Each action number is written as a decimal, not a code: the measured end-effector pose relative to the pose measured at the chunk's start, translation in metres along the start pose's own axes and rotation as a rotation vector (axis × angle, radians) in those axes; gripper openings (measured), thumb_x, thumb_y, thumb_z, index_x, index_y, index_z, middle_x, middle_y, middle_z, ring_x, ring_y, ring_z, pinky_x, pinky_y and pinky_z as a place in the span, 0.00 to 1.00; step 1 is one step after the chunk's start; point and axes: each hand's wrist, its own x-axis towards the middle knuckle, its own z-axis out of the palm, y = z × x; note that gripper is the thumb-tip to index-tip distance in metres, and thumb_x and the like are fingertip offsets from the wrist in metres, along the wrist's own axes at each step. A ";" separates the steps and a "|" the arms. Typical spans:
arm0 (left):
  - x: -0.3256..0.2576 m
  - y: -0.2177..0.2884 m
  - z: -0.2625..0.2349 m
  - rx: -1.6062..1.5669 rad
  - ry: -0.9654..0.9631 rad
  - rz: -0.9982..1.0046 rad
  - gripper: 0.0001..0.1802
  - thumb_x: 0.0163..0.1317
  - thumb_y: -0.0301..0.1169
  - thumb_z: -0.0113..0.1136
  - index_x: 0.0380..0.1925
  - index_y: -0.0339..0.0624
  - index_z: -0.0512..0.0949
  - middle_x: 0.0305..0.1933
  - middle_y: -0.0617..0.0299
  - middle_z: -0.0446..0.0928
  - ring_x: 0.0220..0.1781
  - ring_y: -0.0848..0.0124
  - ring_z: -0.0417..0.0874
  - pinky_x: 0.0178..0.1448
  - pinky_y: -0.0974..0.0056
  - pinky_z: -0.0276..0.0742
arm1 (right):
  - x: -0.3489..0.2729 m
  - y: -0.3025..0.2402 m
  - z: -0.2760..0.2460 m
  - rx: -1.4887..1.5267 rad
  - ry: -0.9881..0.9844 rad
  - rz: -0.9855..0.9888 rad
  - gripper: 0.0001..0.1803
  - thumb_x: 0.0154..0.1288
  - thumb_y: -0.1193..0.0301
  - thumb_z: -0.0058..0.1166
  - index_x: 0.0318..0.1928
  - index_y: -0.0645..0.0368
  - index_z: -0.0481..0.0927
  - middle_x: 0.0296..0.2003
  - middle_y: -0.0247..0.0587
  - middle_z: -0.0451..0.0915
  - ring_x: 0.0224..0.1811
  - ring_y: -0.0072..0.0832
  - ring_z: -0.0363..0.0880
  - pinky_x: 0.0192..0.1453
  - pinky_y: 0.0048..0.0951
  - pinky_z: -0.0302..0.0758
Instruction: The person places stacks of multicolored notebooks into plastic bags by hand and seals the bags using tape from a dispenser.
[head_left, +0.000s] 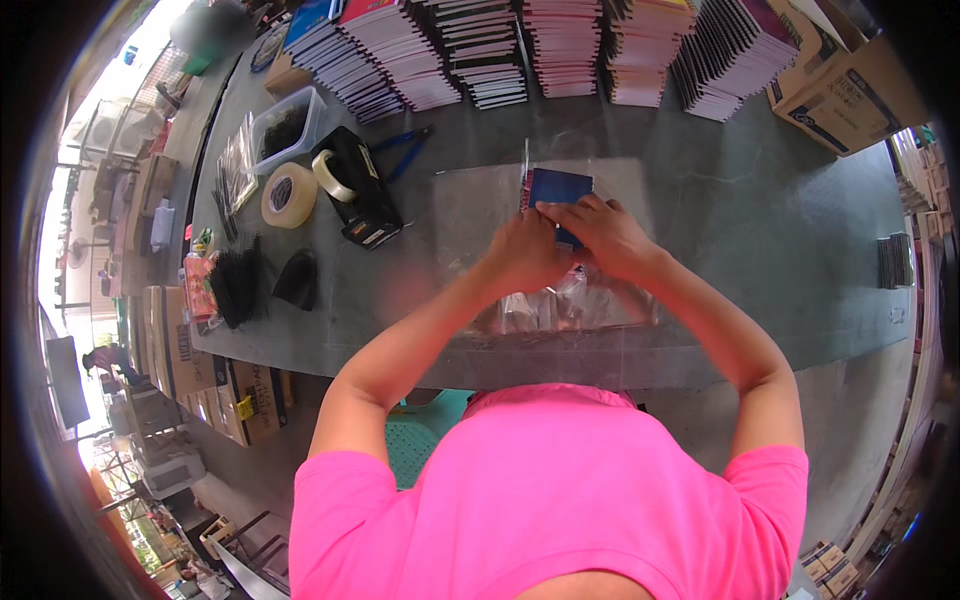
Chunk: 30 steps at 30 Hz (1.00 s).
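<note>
A small dark blue spiral notebook (562,187) lies on a clear plastic sheet (470,195) in front of me. A thin coil end sticks up past its far left corner, and a reddish binding edge shows along its left side. My left hand (530,250) is closed at the notebook's near left part, its fingertips by the binding edge. Over the cover from the right, my right hand (612,238) has its fingers bent and gripping the notebook. Both hands meet there and hide its near half. Crumpled clear plastic (570,290) shows just below them.
Tall stacks of spiral notebooks (565,50) line the far edge, with a cardboard box (850,95) at right. On the left are a tape dispenser (360,190), a tape roll (290,195), blue-handled pliers (405,155), a clear tub (290,125) and black coils (237,285).
</note>
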 end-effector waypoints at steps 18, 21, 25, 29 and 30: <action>-0.090 -0.208 -0.052 -0.605 0.846 -0.767 0.19 0.56 0.42 0.59 0.25 0.33 0.79 0.19 0.57 0.74 0.20 0.65 0.74 0.31 0.59 0.70 | 0.035 -0.014 0.015 -0.161 0.144 0.193 0.11 0.52 0.65 0.60 0.36 0.53 0.78 0.45 0.25 0.76 0.47 0.36 0.71 0.48 0.43 0.67; -0.099 -0.184 -0.056 -0.381 1.074 -0.637 0.17 0.55 0.39 0.61 0.26 0.32 0.79 0.21 0.53 0.77 0.22 0.65 0.77 0.31 0.60 0.72 | 0.031 -0.017 0.009 -0.241 0.078 0.261 0.13 0.51 0.62 0.61 0.39 0.48 0.78 0.44 0.25 0.76 0.49 0.34 0.70 0.52 0.46 0.63; -0.122 -0.174 -0.020 -1.078 0.852 -0.744 0.12 0.57 0.34 0.58 0.26 0.34 0.80 0.23 0.55 0.79 0.27 0.69 0.79 0.34 0.64 0.72 | 0.021 -0.015 0.010 -0.270 0.163 0.238 0.26 0.49 0.59 0.61 0.51 0.42 0.73 0.49 0.25 0.75 0.58 0.35 0.65 0.57 0.48 0.58; -0.132 -0.203 -0.057 -0.013 0.354 -0.643 0.11 0.54 0.34 0.61 0.25 0.35 0.79 0.24 0.52 0.79 0.27 0.60 0.80 0.32 0.60 0.72 | 0.019 -0.009 0.019 -0.270 0.197 0.284 0.40 0.47 0.58 0.63 0.63 0.39 0.63 0.55 0.26 0.73 0.63 0.36 0.60 0.61 0.47 0.56; -0.124 -0.195 -0.074 0.147 0.157 -0.665 0.12 0.53 0.35 0.62 0.25 0.35 0.78 0.25 0.50 0.79 0.27 0.56 0.80 0.32 0.58 0.72 | 0.020 -0.009 0.019 -0.277 0.201 0.306 0.44 0.46 0.57 0.64 0.66 0.38 0.59 0.55 0.26 0.72 0.64 0.36 0.59 0.62 0.46 0.56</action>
